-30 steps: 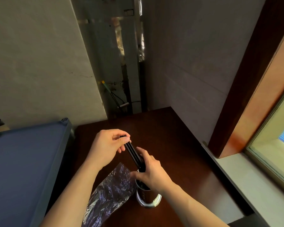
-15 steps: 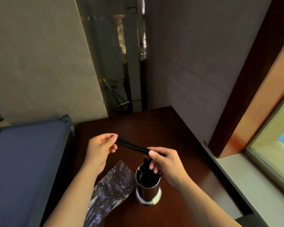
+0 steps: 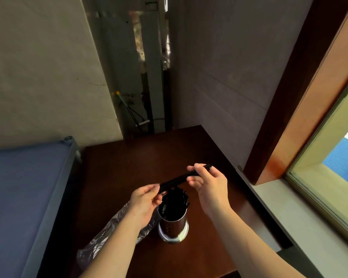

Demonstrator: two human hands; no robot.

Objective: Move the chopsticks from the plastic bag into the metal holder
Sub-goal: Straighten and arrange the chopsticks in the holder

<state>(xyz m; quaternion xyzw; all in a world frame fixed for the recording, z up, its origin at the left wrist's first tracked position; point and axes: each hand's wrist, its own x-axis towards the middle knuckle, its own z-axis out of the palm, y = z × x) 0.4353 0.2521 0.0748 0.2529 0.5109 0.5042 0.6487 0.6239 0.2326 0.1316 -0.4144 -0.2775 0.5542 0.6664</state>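
A shiny metal holder (image 3: 173,227) stands upright on the dark wooden table (image 3: 129,161), with several black chopsticks sticking out of its top. Just above it I hold a small bunch of black chopsticks (image 3: 178,180) almost level, tilted up to the right. My left hand (image 3: 146,201) pinches their lower left end. My right hand (image 3: 209,184) pinches them near the upper right end. A crumpled clear plastic bag (image 3: 109,235) lies on the table to the left of the holder, partly under my left forearm; I cannot tell what it holds.
A blue-topped surface with a grey frame (image 3: 28,187) borders the table on the left. A grey wall and a window sill (image 3: 285,213) run along the right side. Pipes and cables stand in the gap behind the table (image 3: 141,117).
Both hands have shifted right with the held chopsticks, which went from steep over the holder to nearly level and now tilt up to the right. My right hand has risen away from the holder's top.
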